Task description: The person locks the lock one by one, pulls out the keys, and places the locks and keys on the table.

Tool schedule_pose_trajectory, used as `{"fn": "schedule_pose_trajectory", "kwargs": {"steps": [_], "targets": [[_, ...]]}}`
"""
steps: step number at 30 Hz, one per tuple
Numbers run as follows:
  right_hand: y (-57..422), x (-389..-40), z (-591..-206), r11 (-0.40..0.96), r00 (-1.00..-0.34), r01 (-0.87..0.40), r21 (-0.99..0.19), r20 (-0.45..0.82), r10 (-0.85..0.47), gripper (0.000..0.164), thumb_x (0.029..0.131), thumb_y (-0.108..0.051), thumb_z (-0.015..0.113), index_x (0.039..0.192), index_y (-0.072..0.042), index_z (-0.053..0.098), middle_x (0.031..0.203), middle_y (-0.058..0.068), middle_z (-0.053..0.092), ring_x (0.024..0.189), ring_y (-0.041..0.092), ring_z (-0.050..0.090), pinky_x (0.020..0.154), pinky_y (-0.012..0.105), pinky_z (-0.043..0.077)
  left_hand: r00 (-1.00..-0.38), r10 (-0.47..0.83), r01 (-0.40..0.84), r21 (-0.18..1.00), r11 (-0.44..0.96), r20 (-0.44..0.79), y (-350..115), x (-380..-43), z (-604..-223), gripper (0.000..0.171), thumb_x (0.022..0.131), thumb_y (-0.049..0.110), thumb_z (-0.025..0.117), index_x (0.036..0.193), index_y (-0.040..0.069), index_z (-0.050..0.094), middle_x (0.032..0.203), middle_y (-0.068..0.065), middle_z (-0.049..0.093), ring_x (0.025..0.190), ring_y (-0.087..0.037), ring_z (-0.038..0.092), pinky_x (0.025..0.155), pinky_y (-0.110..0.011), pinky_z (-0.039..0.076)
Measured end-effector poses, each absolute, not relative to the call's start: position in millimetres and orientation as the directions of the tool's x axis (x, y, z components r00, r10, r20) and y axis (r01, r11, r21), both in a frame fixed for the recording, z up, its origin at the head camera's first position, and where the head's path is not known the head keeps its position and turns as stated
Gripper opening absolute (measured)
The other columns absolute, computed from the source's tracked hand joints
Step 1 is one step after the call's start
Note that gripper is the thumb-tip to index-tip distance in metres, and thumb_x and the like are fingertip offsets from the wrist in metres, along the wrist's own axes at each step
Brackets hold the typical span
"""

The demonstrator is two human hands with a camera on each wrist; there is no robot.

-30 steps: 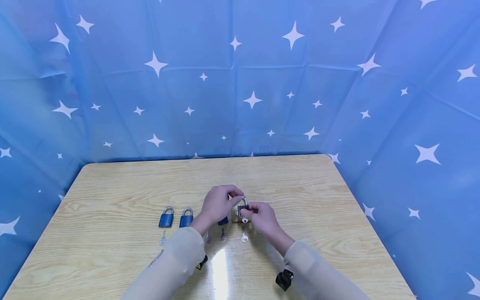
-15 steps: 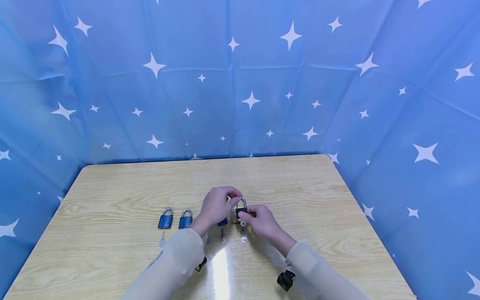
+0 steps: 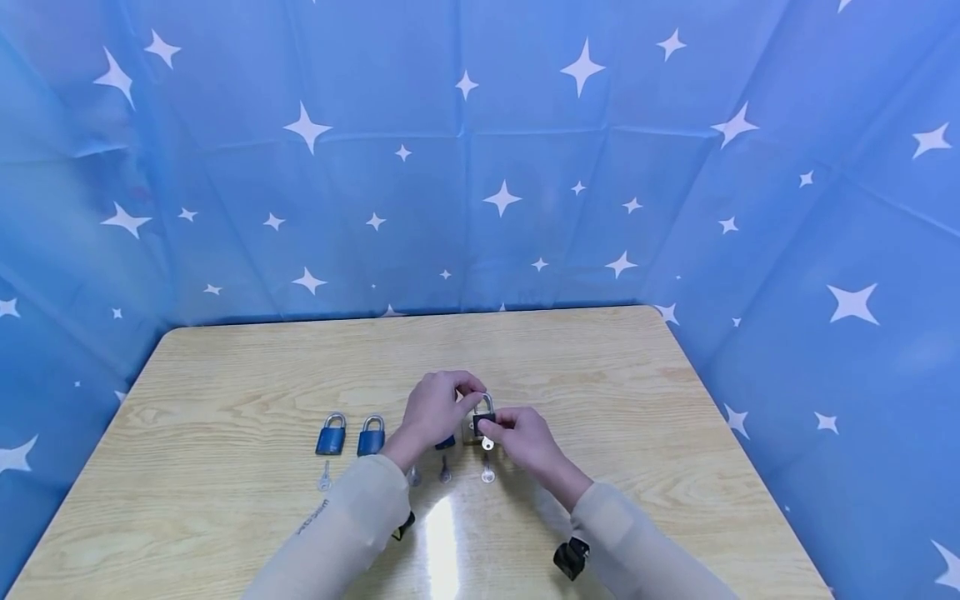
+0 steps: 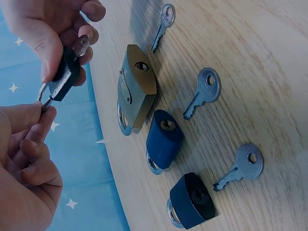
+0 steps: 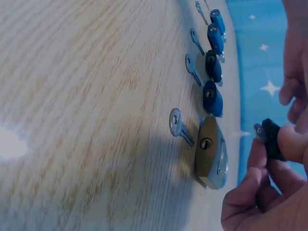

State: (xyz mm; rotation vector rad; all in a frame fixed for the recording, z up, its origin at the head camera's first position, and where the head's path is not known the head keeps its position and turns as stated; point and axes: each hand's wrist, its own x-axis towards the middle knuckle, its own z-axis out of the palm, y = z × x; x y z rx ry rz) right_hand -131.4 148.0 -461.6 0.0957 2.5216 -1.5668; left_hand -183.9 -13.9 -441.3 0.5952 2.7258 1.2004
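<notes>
My left hand (image 3: 438, 408) pinches the shackle of a small black padlock (image 4: 65, 79) between thumb and fingertips. The right hand (image 3: 528, 442) grips the body of that padlock, thumb on its face. A key (image 4: 81, 45) sits in the padlock's bottom, its round head sticking out by the right fingers. Both hands hold the padlock above the table. Just under it, in the left wrist view, a large brass-coloured padlock (image 4: 137, 89) lies with a loose key (image 4: 166, 19) before its keyhole. A blue padlock (image 4: 163, 139) and a dark padlock (image 4: 190, 202) lie beside it.
Two more blue padlocks, one outermost (image 3: 330, 437) and one nearer my left sleeve (image 3: 371, 437), continue the row leftward. Loose keys lie in front, among them one at the far left (image 3: 325, 477). A starry blue curtain (image 3: 405, 208) hangs behind the wooden table (image 3: 600, 358).
The hands and the held padlock have shifted very slightly left since a second ago, and the key's head has turned a little in view. Both grips look the same; the table's things have not moved.
</notes>
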Motion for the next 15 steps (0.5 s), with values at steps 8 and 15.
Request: {"fn": "schedule_pose_trajectory", "kwargs": {"steps": [8,15], "targets": [[148.5,-128.9,-464.0,0.439,-0.983,0.142,-0.887,-0.179,-0.042,0.019,0.093,-0.02,0.062,0.087,-0.003,0.07,0.074,0.001,0.061,0.068,0.015,0.049,0.061,0.03,0.04,-0.918,0.394,0.305,0.723,0.62,0.049,-12.6,-182.7,-443.2,0.011,0.093,0.025,0.063,0.098,0.019,0.071,0.082,0.012,0.062,0.072,-0.013,0.051,0.06,-0.031,0.043],[146.6,-129.0,-463.8,0.45,-0.985,0.138,-0.882,-0.169,-0.029,0.02,0.093,-0.018,0.061,0.086,-0.001,0.069,0.075,0.004,0.064,0.067,0.015,0.05,0.061,0.03,0.04,-0.912,0.407,0.319,0.716,0.621,0.054,-11.5,-183.9,-444.1,0.01,0.093,0.024,0.062,0.098,0.018,0.07,0.08,0.012,0.062,0.072,-0.012,0.052,0.06,-0.031,0.044]]}}
